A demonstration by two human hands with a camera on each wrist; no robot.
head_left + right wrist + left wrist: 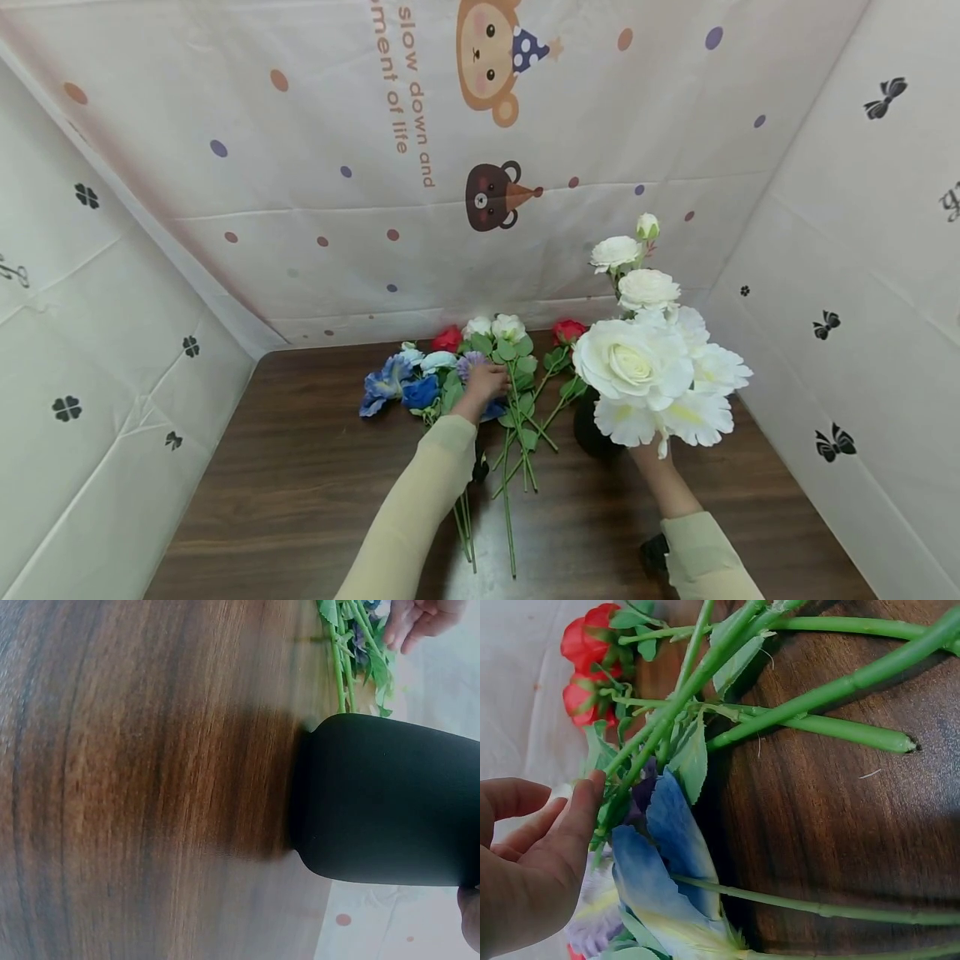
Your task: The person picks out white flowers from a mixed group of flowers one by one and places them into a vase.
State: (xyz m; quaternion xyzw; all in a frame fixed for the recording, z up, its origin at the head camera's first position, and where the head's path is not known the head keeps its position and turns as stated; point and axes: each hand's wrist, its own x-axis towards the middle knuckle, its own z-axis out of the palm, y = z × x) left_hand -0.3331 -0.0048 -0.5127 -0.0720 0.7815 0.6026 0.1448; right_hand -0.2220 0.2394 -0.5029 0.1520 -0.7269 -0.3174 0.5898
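My left hand [487, 383] reaches into a loose spread of artificial flowers lying on the table. In the left wrist view its extended fingertips touch green stems [641, 742] just above a blue-and-yellow petalled flower [671, 877]; the thumb stands apart from them. On the right, a black vase [390, 802] stands on the table with a bunch of large white flowers [633, 367] rising from it. My right hand [651, 457] is mostly hidden behind those blooms; a fingertip [470, 919] shows at the vase's narrower upper part, where the hand grips it.
Blue flowers [386, 383] lie at the left of the spread, with white ones [508, 327] and a red rose [568, 332] toward the back. Several long stems point toward the near side of the dark wooden table [300, 500]. Printed white cloth [322, 275] encloses the back and sides.
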